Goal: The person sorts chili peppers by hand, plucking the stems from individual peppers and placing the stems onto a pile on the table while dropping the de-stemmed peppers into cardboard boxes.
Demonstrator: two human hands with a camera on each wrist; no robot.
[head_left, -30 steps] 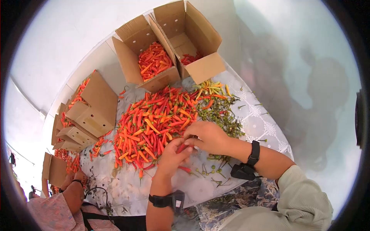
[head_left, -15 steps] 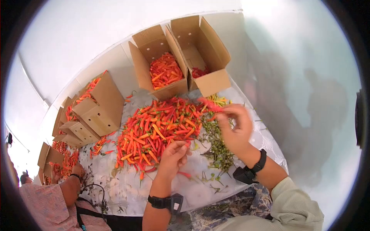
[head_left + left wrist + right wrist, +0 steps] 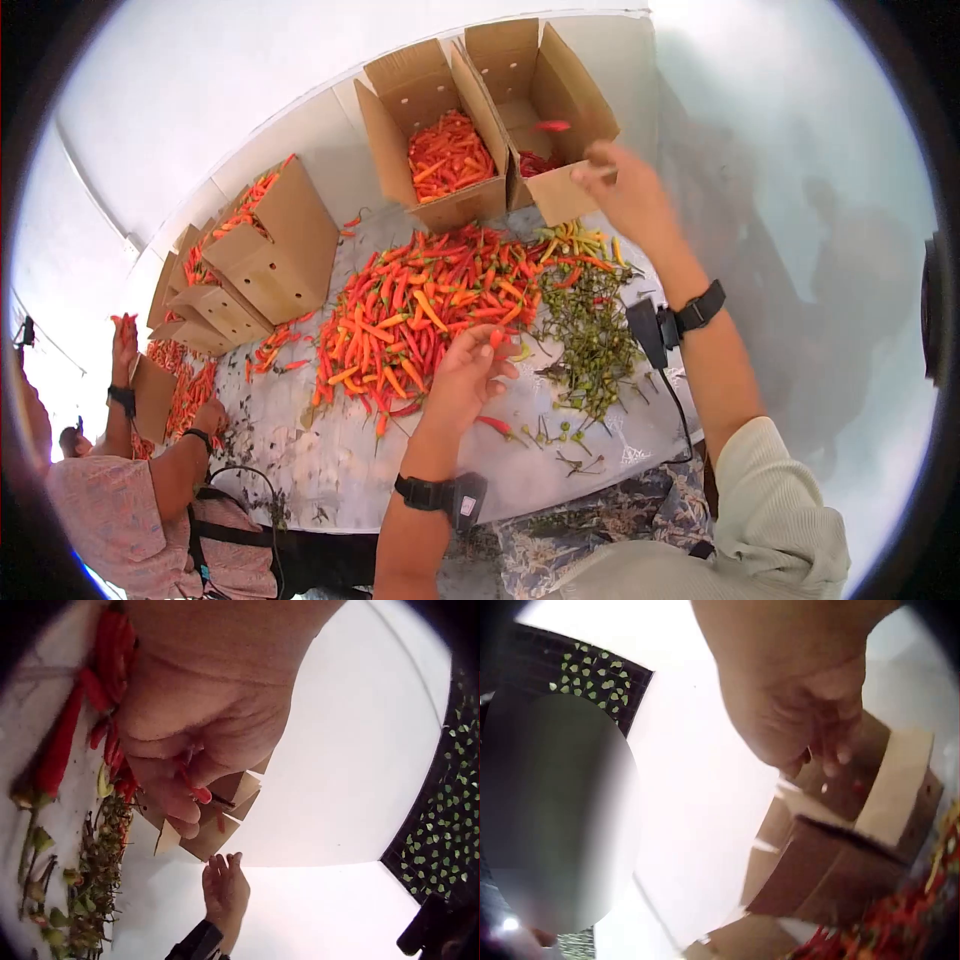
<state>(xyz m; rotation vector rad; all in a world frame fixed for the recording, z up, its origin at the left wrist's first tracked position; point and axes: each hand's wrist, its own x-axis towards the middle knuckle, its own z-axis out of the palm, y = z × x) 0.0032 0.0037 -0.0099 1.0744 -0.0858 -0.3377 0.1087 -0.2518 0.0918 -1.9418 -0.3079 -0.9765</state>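
My left hand holds a red chili pepper between thumb and curled fingers, close over the near right edge of a big heap of red and orange chilies. Stretched out at the far right, my right hand has loosened fingers with nothing in them, beside the front flap of a cardboard box. In mid-air over that box's opening is a red chili, apart from the hand. Some dark red chilies lie in the bottom of the box.
Another box, part-filled with red chilies, adjoins it on the left. Green stems form a pile right of the heap, below yellowish chilies. More filled boxes stand at left, where another person works.
My hands were together at first. The right hand then moved away with red chili, up to the right box, and let go. The left hand stayed by the heap.
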